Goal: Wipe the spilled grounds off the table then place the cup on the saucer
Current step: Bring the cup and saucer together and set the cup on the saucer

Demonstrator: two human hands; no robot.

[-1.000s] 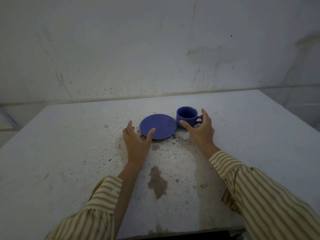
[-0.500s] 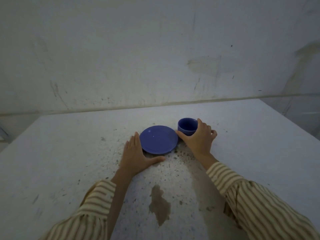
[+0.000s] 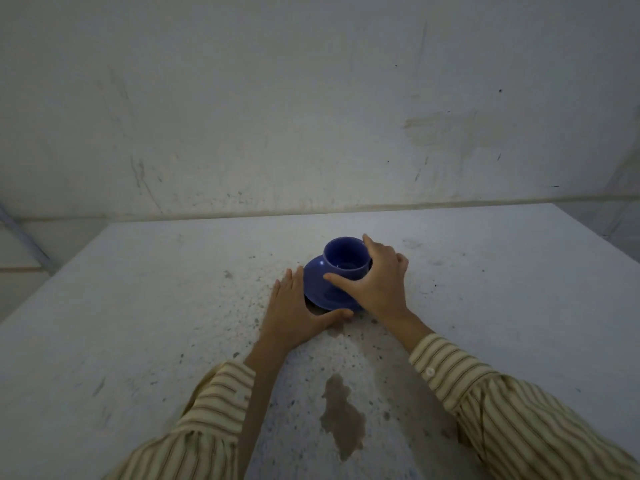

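Observation:
A blue cup (image 3: 346,258) is over the blue saucer (image 3: 320,284), tilted with its mouth toward me; whether it touches the saucer I cannot tell. My right hand (image 3: 377,282) grips the cup from the right, thumb across its near side, and hides its handle. My left hand (image 3: 294,306) lies flat on the table (image 3: 138,306) against the saucer's left and near rim, fingers apart, thumb along the front edge. Dark grounds (image 3: 249,306) speckle the white table around the saucer.
A brown stain (image 3: 343,420) marks the table near me, between my striped sleeves. A scuffed white wall (image 3: 311,116) rises behind the table's far edge. The table's left edge slants away at the left.
My right hand closed on the cup, lifted it and carried it left over the saucer. My left hand settled flat against the saucer's rim.

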